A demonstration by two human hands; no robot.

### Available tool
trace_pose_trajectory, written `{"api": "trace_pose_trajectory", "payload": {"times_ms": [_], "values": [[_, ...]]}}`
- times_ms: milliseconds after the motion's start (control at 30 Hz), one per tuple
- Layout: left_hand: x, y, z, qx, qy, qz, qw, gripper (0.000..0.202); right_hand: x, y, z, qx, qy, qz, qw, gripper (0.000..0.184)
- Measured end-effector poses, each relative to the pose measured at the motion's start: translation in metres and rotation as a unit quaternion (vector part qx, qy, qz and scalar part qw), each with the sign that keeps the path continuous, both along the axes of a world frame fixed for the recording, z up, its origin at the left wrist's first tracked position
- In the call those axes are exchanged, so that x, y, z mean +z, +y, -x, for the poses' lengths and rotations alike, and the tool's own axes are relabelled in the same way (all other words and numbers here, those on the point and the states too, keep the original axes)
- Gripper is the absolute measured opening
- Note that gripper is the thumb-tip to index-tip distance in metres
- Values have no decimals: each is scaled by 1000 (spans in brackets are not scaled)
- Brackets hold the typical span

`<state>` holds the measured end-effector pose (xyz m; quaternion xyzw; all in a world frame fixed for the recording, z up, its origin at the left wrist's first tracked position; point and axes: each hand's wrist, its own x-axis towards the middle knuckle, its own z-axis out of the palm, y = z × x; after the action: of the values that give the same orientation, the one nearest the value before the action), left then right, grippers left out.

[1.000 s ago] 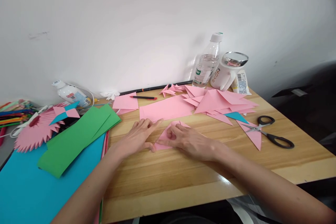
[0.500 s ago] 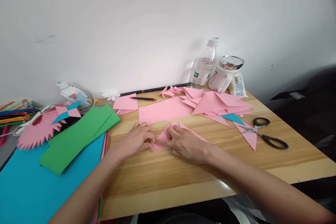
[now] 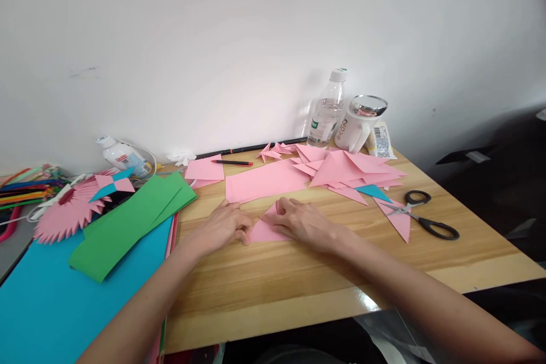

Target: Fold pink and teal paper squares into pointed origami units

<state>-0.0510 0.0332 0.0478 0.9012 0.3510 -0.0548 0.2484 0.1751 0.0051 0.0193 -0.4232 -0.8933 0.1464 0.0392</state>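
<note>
A folded piece of pink paper (image 3: 268,233) lies on the wooden table in front of me, partly hidden under my fingers. My left hand (image 3: 227,224) holds its left corner, fingers curled and closed together. From the right, my right hand (image 3: 305,225) is closed on the paper's upper part, with its index finger pointing left across the sheet. Just beyond both hands is a long pink paper strip (image 3: 267,180). A pile of folded pink triangles (image 3: 347,168) rests to the strip's right.
Black-handled scissors (image 3: 420,217) lie at the right on a pink triangle. A water bottle (image 3: 326,116) and a white mug (image 3: 356,128) stand by the wall. At left are green strips (image 3: 121,227), blue sheets (image 3: 85,307) and a pleated pink paper piece (image 3: 63,216). A pen (image 3: 232,162) lies behind.
My right hand has shifted its fingers up and right over the pink paper, baring more of its lower part. The left hand stays at the left corner. The view has shifted slightly.
</note>
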Motion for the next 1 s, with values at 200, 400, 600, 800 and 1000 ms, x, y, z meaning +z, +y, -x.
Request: {"api": "trace_pose_trajectory", "payload": {"times_ms": [200,400,600,800,1000], "values": [[8,0,-7,15,39,6,999,23,-2,5,-7,-62,-20,-18,998,37],[8,-2,-8,34,38,14,999,23,-6,13,-12,-103,-37,-32,994,36],[5,2,-5,36,20,53,998,19,-3,12,-14,-111,-36,-44,992,33],[-3,6,2,56,-15,68,996,11,9,8,-16,-129,-14,-52,990,37],[-6,3,3,69,-55,54,995,13,10,9,-19,-206,50,46,976,40]]}}
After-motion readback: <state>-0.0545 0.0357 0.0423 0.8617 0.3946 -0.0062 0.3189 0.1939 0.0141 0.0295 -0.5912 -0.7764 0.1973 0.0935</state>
